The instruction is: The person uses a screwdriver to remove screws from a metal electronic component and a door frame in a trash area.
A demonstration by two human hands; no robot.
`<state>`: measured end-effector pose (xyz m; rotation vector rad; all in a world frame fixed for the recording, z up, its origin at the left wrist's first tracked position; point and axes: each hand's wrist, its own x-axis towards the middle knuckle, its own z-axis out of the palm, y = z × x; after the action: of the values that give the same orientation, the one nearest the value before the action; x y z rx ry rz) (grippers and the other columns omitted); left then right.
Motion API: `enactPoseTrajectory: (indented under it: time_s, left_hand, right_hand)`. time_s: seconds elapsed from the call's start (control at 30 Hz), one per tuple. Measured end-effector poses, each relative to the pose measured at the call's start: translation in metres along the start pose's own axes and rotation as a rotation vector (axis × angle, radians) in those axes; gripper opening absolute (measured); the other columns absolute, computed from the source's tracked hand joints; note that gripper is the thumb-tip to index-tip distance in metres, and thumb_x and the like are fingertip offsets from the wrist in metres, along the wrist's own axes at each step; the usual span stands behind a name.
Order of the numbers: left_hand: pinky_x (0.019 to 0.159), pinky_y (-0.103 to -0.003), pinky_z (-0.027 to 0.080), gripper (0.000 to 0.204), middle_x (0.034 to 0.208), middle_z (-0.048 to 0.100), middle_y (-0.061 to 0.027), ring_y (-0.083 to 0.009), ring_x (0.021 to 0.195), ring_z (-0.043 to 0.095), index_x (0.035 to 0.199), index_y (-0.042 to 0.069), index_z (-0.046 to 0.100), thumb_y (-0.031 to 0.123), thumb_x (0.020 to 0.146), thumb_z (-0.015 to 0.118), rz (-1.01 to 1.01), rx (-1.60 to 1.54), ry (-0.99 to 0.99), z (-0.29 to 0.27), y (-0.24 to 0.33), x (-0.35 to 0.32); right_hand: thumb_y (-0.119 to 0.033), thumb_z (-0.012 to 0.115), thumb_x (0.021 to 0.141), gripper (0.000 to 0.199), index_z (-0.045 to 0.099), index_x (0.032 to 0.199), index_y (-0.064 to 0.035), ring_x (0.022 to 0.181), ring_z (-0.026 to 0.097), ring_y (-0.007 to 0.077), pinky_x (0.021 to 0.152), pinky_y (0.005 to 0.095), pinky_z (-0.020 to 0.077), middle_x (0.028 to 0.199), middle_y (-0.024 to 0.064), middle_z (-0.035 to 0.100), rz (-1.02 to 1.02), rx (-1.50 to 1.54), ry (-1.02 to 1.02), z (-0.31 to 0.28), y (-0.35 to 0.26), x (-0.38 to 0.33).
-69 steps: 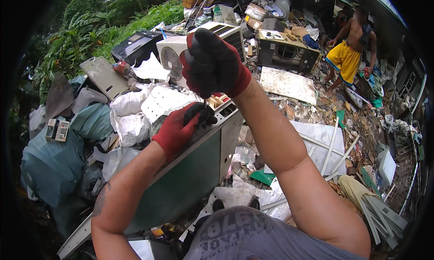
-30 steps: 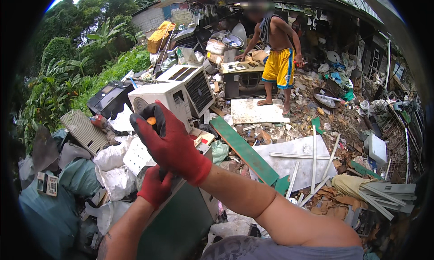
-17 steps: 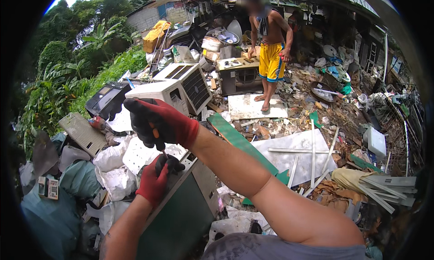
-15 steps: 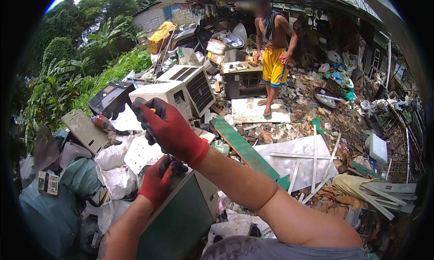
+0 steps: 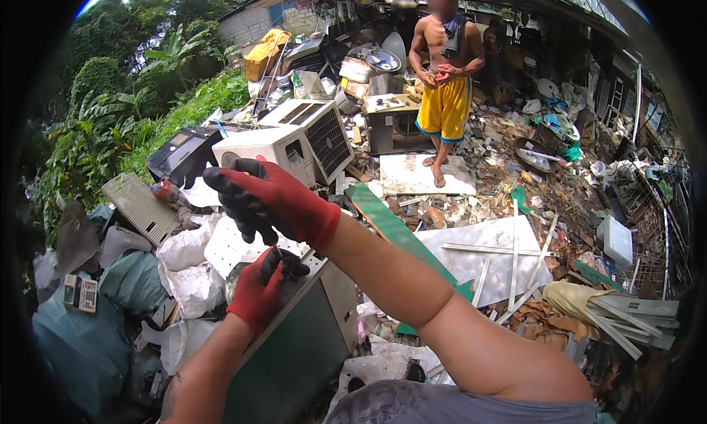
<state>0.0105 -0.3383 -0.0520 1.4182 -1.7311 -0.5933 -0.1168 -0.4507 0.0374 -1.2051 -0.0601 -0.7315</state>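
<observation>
Both my hands wear red gloves with black fingers. My right hand [image 5: 283, 203] is raised above the left, its fingers stretched out and apart. A small orange bit shows at its upper edge, too little to name. Just below, my left hand [image 5: 256, 291] is closed in a pinch, its wrist over the top edge of a boxy metal appliance [image 5: 291, 350] with a dark green side. What sits between the left fingers is hidden. Beside them lies a pale panel with holes [image 5: 221, 249].
White air-conditioner housings [image 5: 254, 145] stand ahead. A green board [image 5: 401, 240] and a pale sheet with white strips [image 5: 460, 273] lie to the right. White sacks [image 5: 193, 291] and a teal bag [image 5: 77, 350] fill the left. A person [image 5: 445, 70] stands on a white slab, holding something red.
My right hand's curled fingers have straightened and spread. The left hand has barely moved. The other person has turned towards me and brought both hands together at the waist.
</observation>
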Motion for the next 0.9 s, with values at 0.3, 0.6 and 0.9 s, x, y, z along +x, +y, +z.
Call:
enactPoseTrajectory:
  time_s: [0.3, 0.6, 0.9]
  left_hand:
    - [0.08, -0.037, 0.053, 0.022, 0.094, 0.075, -0.0171, -0.0287, 0.088, 0.073, 0.102, 0.0, 0.072, 0.018, 0.097, 0.06, -0.059, -0.029, -0.045, 0.004, 0.017, -0.006]
    - [0.087, -0.036, 0.053, 0.019, 0.097, 0.074, -0.0145, -0.027, 0.094, 0.073, 0.107, 0.001, 0.064, 0.014, 0.101, 0.051, -0.03, 0.015, -0.079, 0.003, 0.012, 0.003]
    - [0.089, -0.034, 0.053, 0.016, 0.1, 0.075, -0.0148, -0.025, 0.096, 0.073, 0.105, 0.001, 0.062, 0.009, 0.099, 0.049, -0.001, 0.004, -0.061, -0.011, 0.006, 0.008]
  right_hand:
    - [-0.029, 0.065, 0.1, 0.029, 0.059, 0.087, -0.0039, 0.055, 0.05, 0.0062, 0.048, 0.0243, 0.0405, 0.065, -0.0008, 0.054, -0.21, -0.113, 0.068, 0.017, 0.008, -0.027]
    - [-0.037, 0.067, 0.098, 0.036, 0.059, 0.111, -0.004, 0.078, 0.068, 0.0156, 0.066, 0.0264, 0.053, 0.087, 0.0092, 0.066, -0.173, -0.22, -0.044, -0.029, 0.004, -0.039]
    - [-0.047, 0.062, 0.099, 0.054, 0.047, 0.14, -0.0151, 0.116, 0.061, 0.0272, 0.1, 0.0473, 0.0508, 0.123, 0.0097, 0.059, -0.329, 0.349, 0.733, -0.134, 0.009, -0.258]
